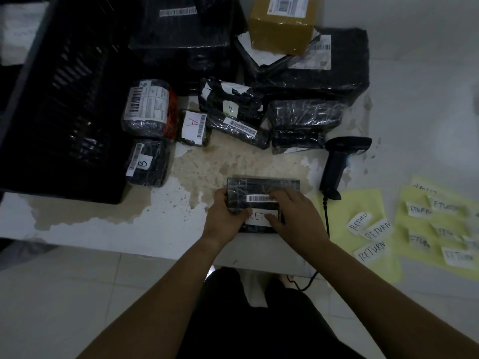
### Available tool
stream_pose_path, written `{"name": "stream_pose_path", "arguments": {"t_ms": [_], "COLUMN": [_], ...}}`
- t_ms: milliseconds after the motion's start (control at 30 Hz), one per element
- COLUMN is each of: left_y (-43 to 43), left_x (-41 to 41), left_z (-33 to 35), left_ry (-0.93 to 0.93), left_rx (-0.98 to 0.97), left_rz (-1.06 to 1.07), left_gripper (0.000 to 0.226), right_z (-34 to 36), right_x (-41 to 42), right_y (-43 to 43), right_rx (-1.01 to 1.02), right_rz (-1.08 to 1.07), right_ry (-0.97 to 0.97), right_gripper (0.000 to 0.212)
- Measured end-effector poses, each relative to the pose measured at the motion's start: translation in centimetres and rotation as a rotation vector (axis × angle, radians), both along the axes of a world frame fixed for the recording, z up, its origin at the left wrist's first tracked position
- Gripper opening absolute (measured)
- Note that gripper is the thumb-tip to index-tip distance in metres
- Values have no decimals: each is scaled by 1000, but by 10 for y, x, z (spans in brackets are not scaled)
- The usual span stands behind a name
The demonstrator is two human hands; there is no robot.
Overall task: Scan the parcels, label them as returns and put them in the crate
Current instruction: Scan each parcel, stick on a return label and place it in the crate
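Centrally, the fingers (220, 196) of the left hand (225, 215) were curled round the left edge of a black parcel (261, 186). Those of the right hand (294, 215) lay fairly straight across its top, with the thumb pressing a white RETURN label (258, 221) onto its near end. The parcel lay on the worn surface (129, 224) at mid-frame. Just right lay the scanner (337, 164). At lower right were yellow sheets (363, 203) bearing more labels. Other wrapped parcels (305, 115) crowded the upper middle, and the black crate (64, 99) stood upper left.
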State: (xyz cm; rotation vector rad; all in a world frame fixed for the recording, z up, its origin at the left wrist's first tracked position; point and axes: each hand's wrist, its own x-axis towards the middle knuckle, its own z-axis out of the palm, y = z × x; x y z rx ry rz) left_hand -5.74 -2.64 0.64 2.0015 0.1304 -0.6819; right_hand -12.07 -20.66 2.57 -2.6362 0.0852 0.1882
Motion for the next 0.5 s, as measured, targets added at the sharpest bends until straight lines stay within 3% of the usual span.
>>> {"name": "stream_pose_path", "arguments": {"t_ms": [100,267,500], "left_y": [0,1,3], "left_x": [1,-2,1], "left_z": [-1,-1,7], "left_ry": [-11,-35,-11], "left_rx": [17,19,18], "left_rz": [-4,-11,-76], "left_gripper": [50,52,66], "right_z": [1,-26,-30], "right_x": [-31,-60,-63], "right_y": [3,15,16], "right_rx": [-116,-312,-346], "right_rz": [73,213,247], "right_ry": [-57,120,92], "right_gripper": [55,90,101]}}
